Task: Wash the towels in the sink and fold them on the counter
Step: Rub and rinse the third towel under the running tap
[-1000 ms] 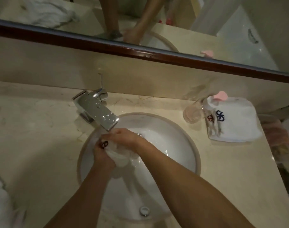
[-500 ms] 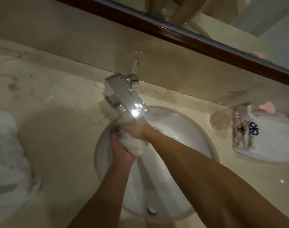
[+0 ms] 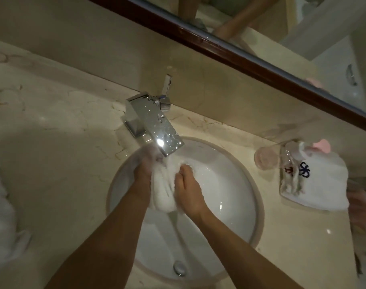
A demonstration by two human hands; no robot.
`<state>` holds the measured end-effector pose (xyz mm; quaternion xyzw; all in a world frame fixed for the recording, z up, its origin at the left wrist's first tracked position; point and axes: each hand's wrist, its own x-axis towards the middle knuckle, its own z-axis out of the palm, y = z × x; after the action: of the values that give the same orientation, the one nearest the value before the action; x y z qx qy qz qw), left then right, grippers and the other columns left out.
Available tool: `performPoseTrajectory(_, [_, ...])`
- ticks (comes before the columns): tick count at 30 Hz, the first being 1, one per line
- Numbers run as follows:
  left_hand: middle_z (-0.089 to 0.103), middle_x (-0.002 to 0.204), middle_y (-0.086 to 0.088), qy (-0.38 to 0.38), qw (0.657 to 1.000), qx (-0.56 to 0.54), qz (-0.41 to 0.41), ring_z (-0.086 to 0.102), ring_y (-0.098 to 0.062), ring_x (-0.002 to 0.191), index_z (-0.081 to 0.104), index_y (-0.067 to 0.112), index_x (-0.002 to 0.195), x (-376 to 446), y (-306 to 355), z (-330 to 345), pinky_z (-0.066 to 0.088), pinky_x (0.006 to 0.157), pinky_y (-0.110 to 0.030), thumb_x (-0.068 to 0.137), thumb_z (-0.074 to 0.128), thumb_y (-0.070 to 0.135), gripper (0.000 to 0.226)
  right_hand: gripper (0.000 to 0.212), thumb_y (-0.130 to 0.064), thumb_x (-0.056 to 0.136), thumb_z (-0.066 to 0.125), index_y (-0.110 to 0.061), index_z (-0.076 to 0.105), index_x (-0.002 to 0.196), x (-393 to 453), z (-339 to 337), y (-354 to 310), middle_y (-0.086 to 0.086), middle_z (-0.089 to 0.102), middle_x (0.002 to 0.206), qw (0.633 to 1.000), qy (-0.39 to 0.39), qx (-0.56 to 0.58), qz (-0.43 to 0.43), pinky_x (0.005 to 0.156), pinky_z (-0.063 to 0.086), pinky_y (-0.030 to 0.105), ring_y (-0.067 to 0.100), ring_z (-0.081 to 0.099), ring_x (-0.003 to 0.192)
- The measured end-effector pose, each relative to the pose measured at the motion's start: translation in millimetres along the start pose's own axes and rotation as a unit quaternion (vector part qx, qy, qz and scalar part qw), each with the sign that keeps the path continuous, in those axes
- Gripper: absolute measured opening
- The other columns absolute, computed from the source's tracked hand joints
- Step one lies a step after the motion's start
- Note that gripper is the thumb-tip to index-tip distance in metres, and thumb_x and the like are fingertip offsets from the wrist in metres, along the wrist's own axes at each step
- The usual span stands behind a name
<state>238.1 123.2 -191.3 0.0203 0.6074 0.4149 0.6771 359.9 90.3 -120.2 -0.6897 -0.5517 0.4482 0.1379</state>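
Observation:
A wet white towel [image 3: 164, 191] is bunched up over the round white sink [image 3: 230, 184], just below the chrome faucet [image 3: 157, 130]. My left hand [image 3: 143, 174] grips the towel's left side and my right hand [image 3: 187, 188] grips its right side, fingers curled into the cloth. Water runs from the spout onto the towel's top. A folded white towel with a dark blue logo [image 3: 317, 182] lies on the counter to the right. More white towelling [image 3: 1, 215] is heaped at the left edge.
The beige marble counter [image 3: 53, 163] surrounds the sink. A clear glass [image 3: 266, 159] stands beside the folded towel, with a pink item [image 3: 321, 146] behind it. A mirror with a dark frame [image 3: 240, 59] runs along the back wall. The drain plug [image 3: 179, 268] sits at the basin's near side.
My hands have drawn apart, so the towel now hangs stretched between them instead of being clutched in one bunch. The view has tilted and shifted left.

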Motion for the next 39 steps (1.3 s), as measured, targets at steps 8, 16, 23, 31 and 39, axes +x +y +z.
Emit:
performPoseTrajectory(8, [0.069,0.111,-0.003,-0.097,0.988,-0.118,0.006,0.060,-0.026,0.112,0.063,0.016,0.113,-36.8,-9.2,9.0,0.053,0.087,-0.034,0.102,0.037,0.052,0.045,0.065,-0.076,0.089,0.047,-0.031,0.049,0.136,44.6,13.8,-28.8,0.006,0.062,0.122,0.987,-0.069,-0.145,0.026,0.098,0.047,0.042,0.031,0.060,0.114])
performPoseTrajectory(16, [0.062,0.132,-0.007,-0.076,0.968,-0.226,-0.076,0.058,-0.019,0.123,0.059,0.016,0.129,-41.3,-21.9,-14.2,0.034,0.115,-0.038,0.097,0.050,0.053,0.049,0.027,-0.041,0.090,0.067,-0.020,0.054,0.076,67.0,30.4,-44.0,-0.004,0.059,0.076,0.991,-0.054,-0.119,0.005,0.078,0.053,0.038,0.023,0.065,0.087])
performPoseTrajectory(23, [0.071,0.093,-0.004,0.011,0.974,0.223,-0.035,0.068,-0.022,0.083,0.065,0.011,0.110,-40.0,-11.6,-39.5,0.054,0.074,-0.032,0.048,0.076,0.045,0.072,0.022,-0.045,0.098,0.057,-0.027,0.068,0.103,75.8,-58.3,2.1,-0.007,0.070,0.099,0.997,-0.072,-0.006,-0.024,0.079,0.052,0.031,0.015,0.066,0.091])
performPoseTrajectory(31, [0.066,0.116,-0.006,0.031,0.679,0.698,0.225,0.059,-0.027,0.115,0.051,0.023,0.125,-56.6,30.5,-18.7,0.039,0.082,-0.030,0.078,0.068,0.064,0.064,0.029,-0.047,0.083,0.071,-0.022,0.059,0.074,18.1,-102.8,41.2,-0.007,0.052,0.073,0.984,-0.173,0.012,0.028,0.064,0.039,0.026,0.013,0.052,0.068])
performPoseTrajectory(39, [0.067,0.111,0.002,-0.168,0.626,0.712,0.270,0.062,-0.019,0.098,0.051,0.031,0.133,-66.8,43.4,-4.9,0.046,0.075,-0.030,0.064,0.078,0.042,0.075,0.096,-0.031,0.076,0.086,-0.028,0.027,0.152,12.2,-38.3,12.8,-0.004,0.050,0.141,0.950,-0.239,-0.113,-0.168,0.089,0.038,0.014,0.008,0.048,0.120])
